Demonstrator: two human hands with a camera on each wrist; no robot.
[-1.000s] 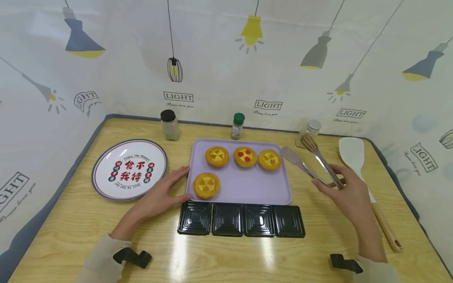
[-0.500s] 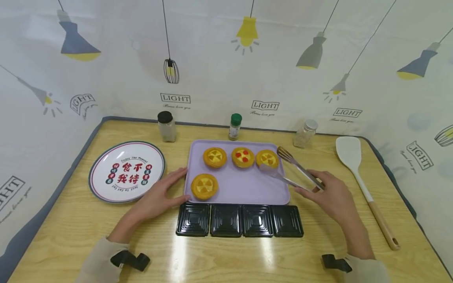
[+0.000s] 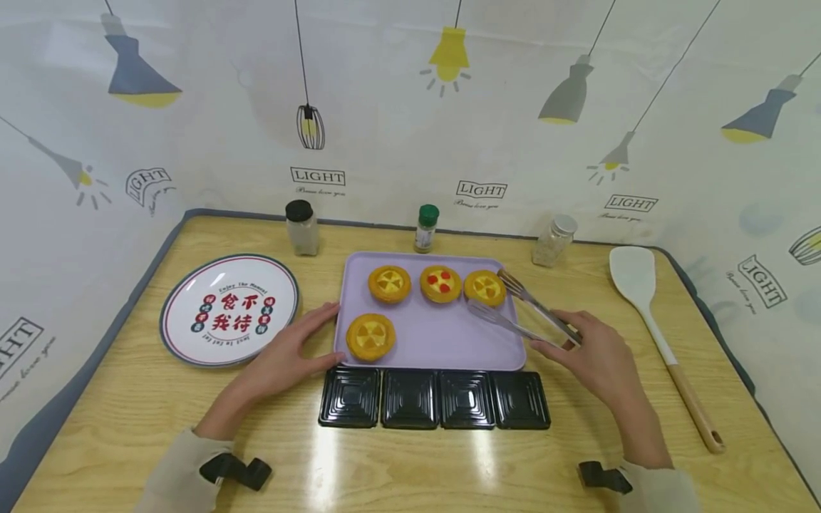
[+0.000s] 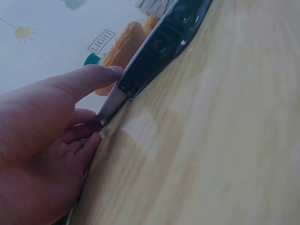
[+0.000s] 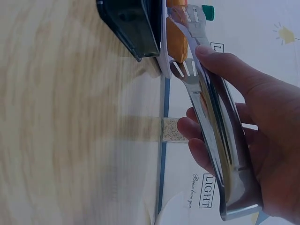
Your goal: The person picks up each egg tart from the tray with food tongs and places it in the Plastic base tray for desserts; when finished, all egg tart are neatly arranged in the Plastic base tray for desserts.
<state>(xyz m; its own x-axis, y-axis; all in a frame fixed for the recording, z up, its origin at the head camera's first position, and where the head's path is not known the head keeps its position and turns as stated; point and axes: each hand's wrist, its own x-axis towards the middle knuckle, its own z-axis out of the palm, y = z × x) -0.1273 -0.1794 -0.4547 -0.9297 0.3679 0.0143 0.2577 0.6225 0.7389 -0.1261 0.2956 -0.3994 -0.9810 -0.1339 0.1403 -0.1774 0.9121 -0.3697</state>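
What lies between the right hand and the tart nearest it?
Metal tongs, reaching across the right edge of the purple tray; the head view shows it.

Four tarts (image 3: 389, 284) lie on the tray (image 3: 442, 335) — three behind, one front left; plate (image 3: 229, 311) left, spatula (image 3: 658, 334) right; three jars (image 3: 303, 231) farther back; four dishes (image 3: 409, 399) in a row before it.

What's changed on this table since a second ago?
The right hand moved left with the tongs, bringing their spread tips from the right side of the tray to the rightmost tart. Nothing was grasped or released. The left hand stays at the tray's left edge; the four tarts haven't moved.
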